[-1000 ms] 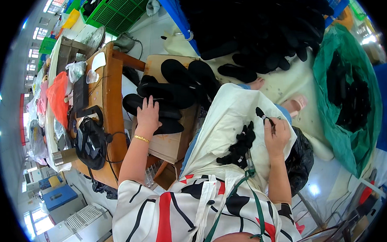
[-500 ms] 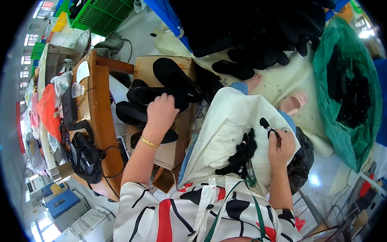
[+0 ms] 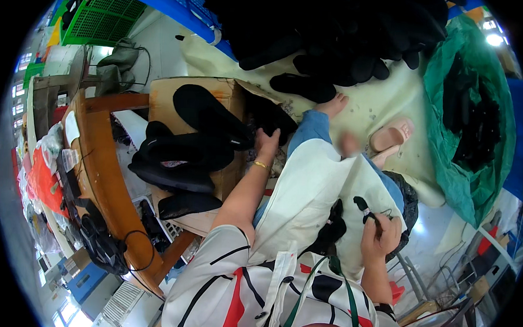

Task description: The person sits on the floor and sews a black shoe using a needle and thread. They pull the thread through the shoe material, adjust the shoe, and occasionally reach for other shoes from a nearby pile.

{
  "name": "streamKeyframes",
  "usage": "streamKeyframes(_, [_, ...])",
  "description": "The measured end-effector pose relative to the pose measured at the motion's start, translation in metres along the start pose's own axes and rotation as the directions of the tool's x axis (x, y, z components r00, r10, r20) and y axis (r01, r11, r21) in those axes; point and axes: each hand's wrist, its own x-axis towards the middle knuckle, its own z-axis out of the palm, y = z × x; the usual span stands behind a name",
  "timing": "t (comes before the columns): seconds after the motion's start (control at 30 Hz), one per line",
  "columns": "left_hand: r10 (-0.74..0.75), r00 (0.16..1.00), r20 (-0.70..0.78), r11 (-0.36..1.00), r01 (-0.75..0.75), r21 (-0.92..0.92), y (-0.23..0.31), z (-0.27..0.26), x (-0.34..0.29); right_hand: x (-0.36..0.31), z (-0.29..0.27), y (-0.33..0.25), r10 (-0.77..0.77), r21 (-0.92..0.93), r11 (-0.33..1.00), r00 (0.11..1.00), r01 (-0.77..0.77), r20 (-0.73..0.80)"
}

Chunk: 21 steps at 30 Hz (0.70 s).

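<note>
My left hand (image 3: 267,142) reaches to the dark, open side of a cardboard box (image 3: 160,96); its thumb and a finger show apart, at black material (image 3: 269,115), and the fingertips are partly lost against it. Several black slippers (image 3: 208,112) lie on the box beside my left forearm. Over the lap, my right hand (image 3: 384,234) is closed on a small black strap (image 3: 361,203) with a pale band round it. More black pieces (image 3: 328,232) rest on the white apron (image 3: 307,182) that covers my legs.
A dark heap of black slippers (image 3: 357,69) fills the far side, by a blue crate (image 3: 180,5). To the right stands a green sack (image 3: 446,164) with black pieces inside. A pink slipper (image 3: 392,136) lies on the floor sheet. A wooden table (image 3: 102,175) is at left.
My left hand has moved off the black slippers on the box, rightward to the box's dark open side. The view has shifted. My right hand keeps the black strap above the lap.
</note>
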Motion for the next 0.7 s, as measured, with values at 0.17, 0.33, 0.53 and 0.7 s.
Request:
streamKeyframes(0.17, [-0.172,0.983,0.058,0.972,0.179,-0.15,-0.033,0.028,0.049,-0.003,0.0,0.003,0.027,-0.026,0.999,1.0,-0.026,0.017])
streamKeyframes(0.33, [-0.196,0.977,0.081,0.981,0.195,0.022,0.004,0.036,0.037,-0.005,-0.002,0.005,0.051,-0.044,0.998,0.995,-0.047,0.084])
streamKeyframes(0.53, [-0.374,0.904,0.206,0.922,0.338,0.191,-0.027,0.069,0.067,0.0,-0.005,0.005,-0.003,-0.017,1.0,0.993,0.005,0.116])
streamKeyframes(0.7, [-0.308,0.934,0.184,0.933,0.334,-0.137,-0.014,0.029,0.029,-0.005,-0.008,0.014,-0.007,-0.017,1.0,0.993,0.009,0.115])
